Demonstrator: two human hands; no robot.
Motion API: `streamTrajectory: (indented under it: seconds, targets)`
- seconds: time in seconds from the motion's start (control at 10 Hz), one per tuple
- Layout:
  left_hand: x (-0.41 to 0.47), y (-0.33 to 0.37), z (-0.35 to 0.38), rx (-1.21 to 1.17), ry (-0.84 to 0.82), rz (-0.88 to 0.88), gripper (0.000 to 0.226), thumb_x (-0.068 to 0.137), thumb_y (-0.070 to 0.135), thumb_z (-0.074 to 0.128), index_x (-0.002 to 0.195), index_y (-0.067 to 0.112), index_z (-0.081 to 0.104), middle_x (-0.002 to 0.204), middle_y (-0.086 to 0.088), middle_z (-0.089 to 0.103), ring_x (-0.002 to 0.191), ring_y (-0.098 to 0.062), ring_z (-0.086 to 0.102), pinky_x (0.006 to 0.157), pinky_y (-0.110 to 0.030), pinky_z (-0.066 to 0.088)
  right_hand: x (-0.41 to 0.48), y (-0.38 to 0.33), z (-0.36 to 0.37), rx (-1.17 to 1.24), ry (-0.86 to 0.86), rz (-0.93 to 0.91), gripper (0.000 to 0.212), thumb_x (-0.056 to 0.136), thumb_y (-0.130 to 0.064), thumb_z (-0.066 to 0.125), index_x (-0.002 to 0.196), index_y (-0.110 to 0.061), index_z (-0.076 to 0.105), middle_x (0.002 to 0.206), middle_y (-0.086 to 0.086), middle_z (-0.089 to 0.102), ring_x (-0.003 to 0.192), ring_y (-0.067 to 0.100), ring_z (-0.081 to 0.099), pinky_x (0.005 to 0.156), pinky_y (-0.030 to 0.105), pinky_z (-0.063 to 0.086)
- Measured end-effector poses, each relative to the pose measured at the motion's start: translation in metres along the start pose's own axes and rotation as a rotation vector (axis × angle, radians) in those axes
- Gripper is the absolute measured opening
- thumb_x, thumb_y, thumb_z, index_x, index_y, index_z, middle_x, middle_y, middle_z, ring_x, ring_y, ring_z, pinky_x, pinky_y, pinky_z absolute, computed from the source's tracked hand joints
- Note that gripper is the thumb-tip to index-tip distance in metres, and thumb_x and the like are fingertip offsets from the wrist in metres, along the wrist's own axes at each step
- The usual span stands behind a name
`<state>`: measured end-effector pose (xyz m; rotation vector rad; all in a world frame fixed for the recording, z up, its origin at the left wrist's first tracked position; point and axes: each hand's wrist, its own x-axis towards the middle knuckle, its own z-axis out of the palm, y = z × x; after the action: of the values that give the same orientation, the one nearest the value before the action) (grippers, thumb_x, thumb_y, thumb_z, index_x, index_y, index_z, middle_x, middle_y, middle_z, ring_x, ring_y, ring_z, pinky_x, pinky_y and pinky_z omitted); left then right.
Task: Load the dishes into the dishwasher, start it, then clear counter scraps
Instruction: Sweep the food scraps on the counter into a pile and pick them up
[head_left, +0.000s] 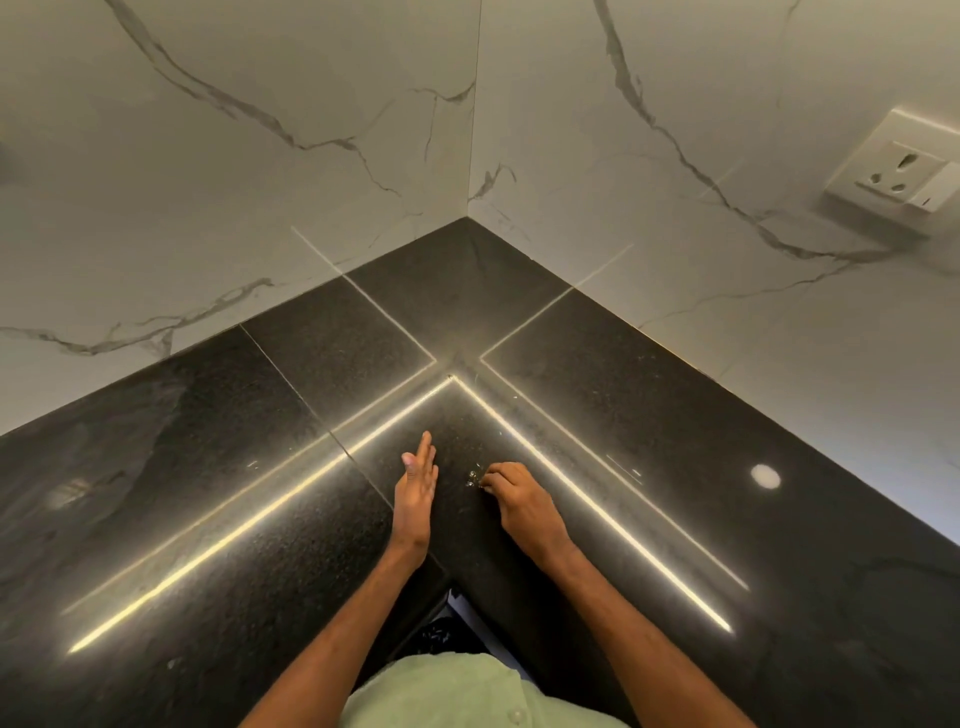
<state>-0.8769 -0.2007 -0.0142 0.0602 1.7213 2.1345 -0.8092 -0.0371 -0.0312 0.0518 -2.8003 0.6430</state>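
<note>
On the left, the wall (208, 208) is covered with large glossy tiles of pale marble pattern, with thin grey veins running across them. It meets a second wall of the same tiles in a corner at the middle of the view. Below lies the counter (182, 467), an L-shaped top of black polished stone with fine speckles, made of slabs with thin straight joints between them. Its surface is like a mirror: two long bright lines (249, 525) of reflected light run over it and meet in a sharp angle near the inner corner.

The left hand (415, 493) stands on its edge on the counter, the palm turned to the right. Its fingers are straight and pressed together, the thumb is raised a little on top, and it holds nothing. Just to the right of it lie the scraps (472, 478), a few tiny pale crumbs on the black stone, between the two hands. The right hand (519, 504) is next, knuckles up, with fingers curled and bunched, and the fingertips come down to the counter right beside the scraps. If a crumb is pinched between them, I cannot tell, because it is too small.

At the bottom, between the forearms, a piece of light green shirt (457, 691) with a button shows.

Further right, a round white spot (765, 476) of light reflects on the stone. High on the right wall sits a white plastic socket (898, 176), rectangular, with three holes.
</note>
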Motion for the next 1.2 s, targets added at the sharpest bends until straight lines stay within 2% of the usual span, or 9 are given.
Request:
streamTrajectory:
  seconds: [0.2, 0.5, 0.6, 0.7, 0.8, 0.9, 1.0, 1.1, 1.2]
  targets:
    - [0.003, -0.008, -0.002, -0.064, 0.032, -0.024, 0.077, 0.096, 0.062, 0.021, 0.153, 0.011, 0.029, 0.16, 0.001, 0.03, 0.144, -0.008, 0.032, 0.116, -0.024, 0.027, -0.049, 0.009, -0.018, -0.079, -0.049, -0.031, 0.03, 0.098, -0.021, 0.06, 0.125, -0.01, 0.065, 0.127, 0.003, 0.061, 0.121, 0.017, 0.052, 0.102, 0.025, 0.046]
    - [0.002, -0.013, 0.005, -0.25, 0.079, -0.065, 0.082, 0.094, 0.064, 0.018, 0.154, 0.008, 0.028, 0.161, -0.003, 0.029, 0.147, -0.015, 0.028, 0.122, -0.032, 0.021, -0.036, 0.016, -0.021, -0.081, -0.065, 0.024, 0.031, 0.077, 0.011, 0.069, 0.092, -0.016, 0.07, 0.097, -0.002, 0.065, 0.09, 0.016, 0.057, 0.071, 0.031, 0.055]
    - [-0.003, -0.008, 0.011, -0.436, 0.119, -0.13, 0.081, 0.098, 0.064, 0.016, 0.152, 0.006, 0.031, 0.16, -0.007, 0.031, 0.147, -0.018, 0.029, 0.122, -0.036, 0.021, -0.017, 0.006, -0.025, 0.126, 0.071, 0.269, 0.025, 0.078, 0.009, 0.069, 0.087, -0.014, 0.075, 0.089, -0.002, 0.069, 0.084, 0.015, 0.063, 0.075, 0.037, 0.055]
    - [-0.006, 0.0, 0.02, -0.621, 0.106, -0.218, 0.086, 0.097, 0.067, 0.016, 0.15, 0.002, 0.035, 0.156, -0.012, 0.036, 0.145, -0.023, 0.034, 0.121, -0.035, 0.024, 0.009, -0.033, -0.034, 0.421, 0.174, 0.229, 0.016, 0.079, 0.002, 0.072, 0.087, -0.011, 0.078, 0.087, 0.0, 0.072, 0.082, 0.007, 0.066, 0.078, 0.028, 0.056]
    - [-0.009, 0.006, 0.028, -0.747, 0.005, -0.3, 0.088, 0.096, 0.069, 0.014, 0.145, 0.001, 0.044, 0.148, -0.013, 0.049, 0.137, -0.025, 0.044, 0.116, -0.034, 0.027, 0.021, -0.077, -0.019, 0.472, 0.021, 0.1, 0.03, 0.09, -0.02, 0.062, 0.114, -0.004, 0.072, 0.121, 0.011, 0.068, 0.114, 0.007, 0.06, 0.101, 0.023, 0.046]
    - [-0.011, 0.008, 0.027, -0.87, -0.069, -0.301, 0.088, 0.099, 0.065, 0.01, 0.137, -0.002, 0.053, 0.144, -0.016, 0.053, 0.136, -0.027, 0.046, 0.12, -0.038, 0.025, 0.007, -0.063, 0.017, 0.664, 0.408, -0.216, 0.052, 0.106, -0.036, 0.036, 0.138, 0.002, 0.053, 0.154, 0.013, 0.038, 0.141, 0.001, 0.033, 0.122, 0.022, 0.017]
    - [-0.012, 0.007, 0.023, -0.938, -0.087, -0.309, 0.081, 0.102, 0.058, 0.013, 0.131, -0.004, 0.056, 0.144, -0.019, 0.052, 0.135, -0.03, 0.049, 0.118, -0.039, 0.033, -0.01, -0.063, -0.007, -0.628, -0.061, -0.12, 0.024, 0.098, -0.018, 0.054, 0.116, -0.01, 0.069, 0.12, 0.011, 0.067, 0.11, 0.018, 0.062, 0.098, 0.03, 0.05]
    - [-0.014, 0.008, 0.021, -0.986, -0.106, -0.33, 0.076, 0.103, 0.053, 0.018, 0.129, -0.007, 0.056, 0.142, -0.021, 0.053, 0.13, -0.032, 0.054, 0.107, -0.041, 0.045, 0.004, -0.076, -0.041, 0.172, 0.129, 0.013, 0.017, 0.089, -0.01, 0.062, 0.102, -0.013, 0.071, 0.1, 0.005, 0.07, 0.095, 0.015, 0.063, 0.088, 0.03, 0.053]
    - [-0.018, 0.01, 0.021, -1.011, -0.116, -0.34, 0.076, 0.105, 0.051, 0.02, 0.124, -0.01, 0.06, 0.136, -0.025, 0.057, 0.124, -0.035, 0.059, 0.095, -0.041, 0.055, 0.003, -0.076, -0.04, 0.456, 0.222, 0.14, 0.017, 0.084, -0.001, 0.071, 0.099, -0.01, 0.073, 0.097, -0.002, 0.072, 0.091, 0.006, 0.067, 0.084, 0.029, 0.056]
